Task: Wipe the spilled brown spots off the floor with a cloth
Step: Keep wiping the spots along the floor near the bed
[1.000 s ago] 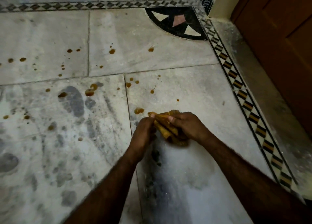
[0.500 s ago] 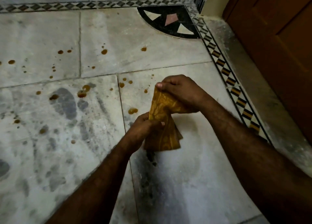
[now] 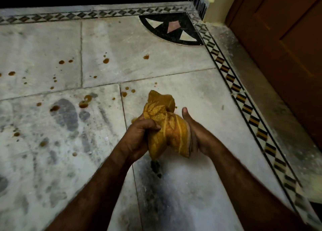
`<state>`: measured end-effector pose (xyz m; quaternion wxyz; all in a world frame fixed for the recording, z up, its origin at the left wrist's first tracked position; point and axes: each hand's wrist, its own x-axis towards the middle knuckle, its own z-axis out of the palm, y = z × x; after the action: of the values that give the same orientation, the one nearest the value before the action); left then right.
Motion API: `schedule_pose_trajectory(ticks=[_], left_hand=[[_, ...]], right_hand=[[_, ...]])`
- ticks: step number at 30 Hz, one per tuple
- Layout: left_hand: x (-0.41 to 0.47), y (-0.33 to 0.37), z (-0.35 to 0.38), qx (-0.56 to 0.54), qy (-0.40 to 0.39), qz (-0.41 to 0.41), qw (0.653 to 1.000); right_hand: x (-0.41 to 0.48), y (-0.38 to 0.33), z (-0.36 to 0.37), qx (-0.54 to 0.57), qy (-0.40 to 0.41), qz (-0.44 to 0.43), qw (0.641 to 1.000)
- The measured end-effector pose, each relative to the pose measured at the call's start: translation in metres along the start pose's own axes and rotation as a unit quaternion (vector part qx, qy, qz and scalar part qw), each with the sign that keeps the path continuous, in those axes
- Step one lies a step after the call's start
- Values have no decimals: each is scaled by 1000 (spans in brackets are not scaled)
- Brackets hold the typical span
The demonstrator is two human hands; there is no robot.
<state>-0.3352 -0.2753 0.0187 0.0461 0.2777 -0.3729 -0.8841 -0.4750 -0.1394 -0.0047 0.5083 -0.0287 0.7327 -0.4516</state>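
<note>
A yellow-orange patterned cloth is bunched up between both hands, held above the marble floor. My left hand grips its lower left part with closed fingers. My right hand cups the cloth's right side, thumb pointing up. Several brown spots lie on the floor to the left and beyond the hands: a large one, one by the tile joint, one farther off and another. A spot peeks out just left of my left hand.
A brown wooden door stands at the right behind a dusty stone strip. A black and orange patterned border runs diagonally along the floor's right edge. A dark quarter-circle inlay fills the far corner. Grey damp footprints mark the left tiles.
The cloth went from twisted low between both hands to stretched open, and is now gathered into a bunch. My right hand came back down beside the left.
</note>
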Motion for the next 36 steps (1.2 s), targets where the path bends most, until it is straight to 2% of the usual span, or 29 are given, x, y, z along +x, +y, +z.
schedule_pose_trajectory(ticks=[2, 4, 12, 17, 23, 27, 29, 31, 34, 35, 36], left_hand=[[-2, -1, 1, -15, 10, -6, 1000], [-4, -3, 1, -12, 14, -6, 1000], [-4, 2, 0, 42, 24, 9, 999], [-8, 5, 0, 59, 14, 28, 998], [-10, 9, -6, 147, 86, 65, 983], [-14, 4, -4, 184, 190, 108, 958], [-18, 0, -6, 231, 169, 124, 950], [-24, -2, -8, 337, 143, 152, 918], [-32, -1, -8, 522, 164, 221, 807], [-34, -2, -8, 541, 169, 234, 790], [-38, 0, -7, 540, 170, 230, 792]], right_hand=[[-16, 12, 6, 190, -107, 22, 976], [-29, 10, 9, 253, -146, 19, 956], [-44, -8, -7, 193, -57, -122, 972], [-49, -14, -9, 179, -52, -185, 965], [-53, -11, -12, 126, -6, -251, 960], [-57, -5, -11, 116, 24, -264, 957], [-57, -2, -11, 117, 55, -269, 955], [-58, 2, -11, 103, 73, -266, 956], [-65, 4, -17, 77, 69, -258, 961], [-69, 4, -20, 68, 70, -259, 961], [-74, 2, -22, 58, 71, -265, 960]])
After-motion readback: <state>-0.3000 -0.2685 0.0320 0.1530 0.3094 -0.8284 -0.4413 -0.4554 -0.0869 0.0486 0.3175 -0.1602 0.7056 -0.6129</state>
